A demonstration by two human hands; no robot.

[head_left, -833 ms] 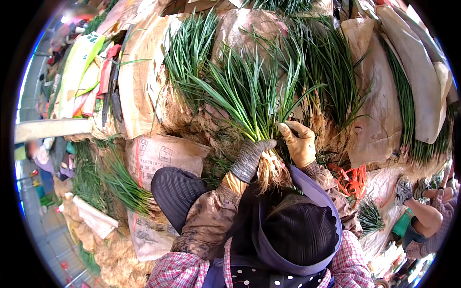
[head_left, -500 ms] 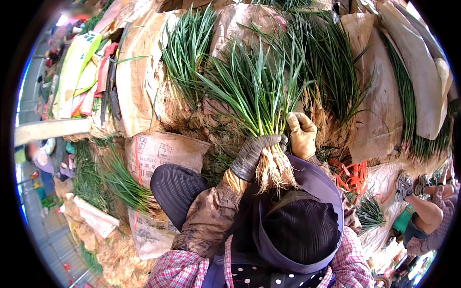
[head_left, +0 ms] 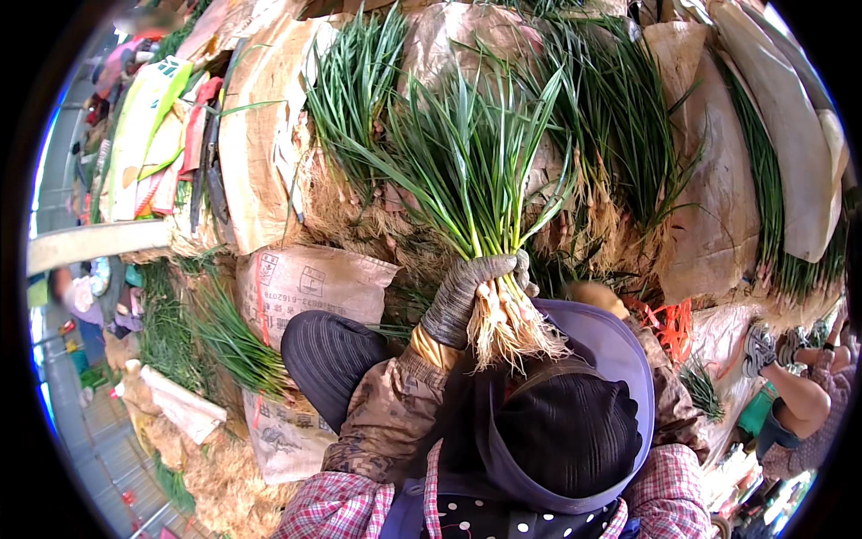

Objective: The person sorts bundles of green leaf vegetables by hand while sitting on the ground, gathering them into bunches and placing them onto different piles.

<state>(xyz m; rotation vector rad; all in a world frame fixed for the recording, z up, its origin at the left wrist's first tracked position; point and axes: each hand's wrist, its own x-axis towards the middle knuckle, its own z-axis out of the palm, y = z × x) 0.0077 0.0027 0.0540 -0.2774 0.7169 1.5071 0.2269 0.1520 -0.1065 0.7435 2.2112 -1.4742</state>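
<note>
In a grey glove, my left hand [head_left: 480, 283] is closed around a bunch of green onions [head_left: 480, 180]. The long green leaves fan out upward past the fist. White bulbs and stringy roots [head_left: 510, 323] hang out below it, over the dark hat. To the right of the bunch is my right hand [head_left: 597, 296], in a tan glove. It is apart from the bunch and smeared by motion, partly covered by the purple hat brim [head_left: 611, 341], so its fingers cannot be read.
Ahead, more green onions [head_left: 359, 90] lie in rows with sacking [head_left: 260, 135] between them. A printed woven sack [head_left: 314, 287] and a loose bunch [head_left: 235, 346] lie at left. Red-orange strips [head_left: 669, 328] lie at right. Another person's leg [head_left: 795, 395] shows at the right edge.
My right hand has drawn away from the bunch, moving down and right toward the hat brim. My left hand keeps its grip on the green onions, nearly in place.
</note>
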